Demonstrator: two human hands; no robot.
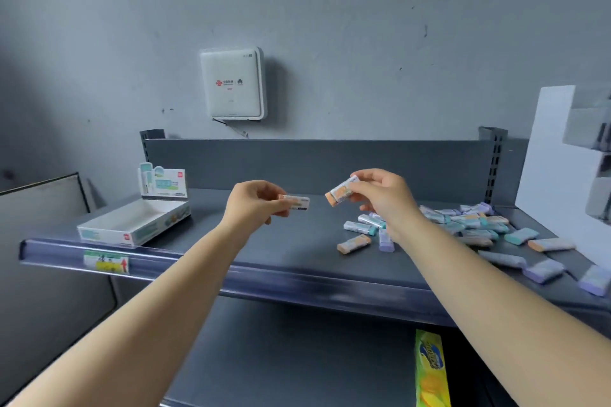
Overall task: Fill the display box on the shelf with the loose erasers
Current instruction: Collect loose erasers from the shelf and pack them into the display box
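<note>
Both hands are raised over the grey metal shelf at the centre of the frame, each gripping one small eraser. Left hand pinches a sleeved eraser between thumb and curled fingers, its long side roughly level, the free end pointing right. Right hand pinches an orange eraser in a pale printed paper sleeve, tilted, with the bare orange end lowest and toward the left. The two erasers are near each other but apart.

At the left of the frame the display box sits on the shelf near its front edge: a shallow white cardboard tray with a printed upright header card at its back, its inside showing only bare white card. At the right lies a loose heap of erasers, rounded blocks in orange, teal and lilac, most in paper sleeves. A white plastic wall unit hangs on the rough grey wall above.
</note>
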